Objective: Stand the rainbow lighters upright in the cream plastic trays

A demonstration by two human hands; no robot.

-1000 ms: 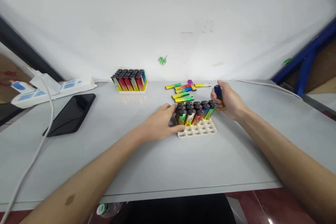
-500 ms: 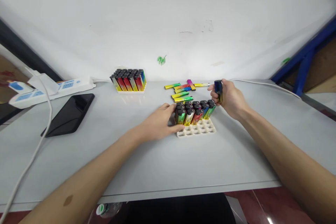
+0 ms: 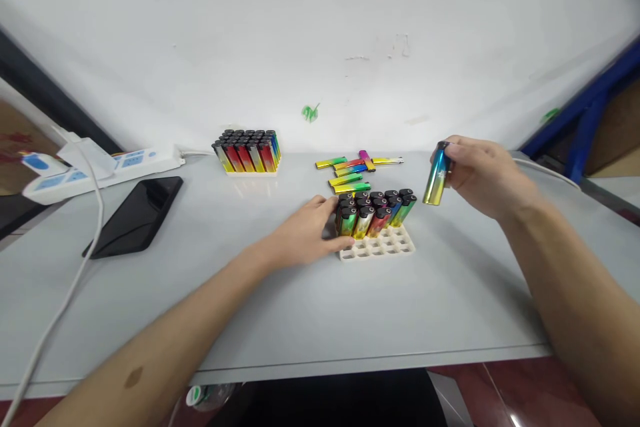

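A blue-and-yellow lighter is pinched in my right hand, raised to the right of a white rack. Several lighters with black tops stand in the rack's back and middle rows, while its front holes show bare. My left hand grips the rack's left side, thumb at the front corner and fingers behind, against the lighters. Behind the rack, several shiny lighters lie flat in a loose group.
A second rack full of upright lighters stands near the wall, left of centre. Farther left are a black phone, a white power strip and a white cable. The table's front edge runs below my arms.
My right hand has moved right, away from the rack, with the lighter, which now shows its full blue-and-yellow body. My left hand stays at the rack.
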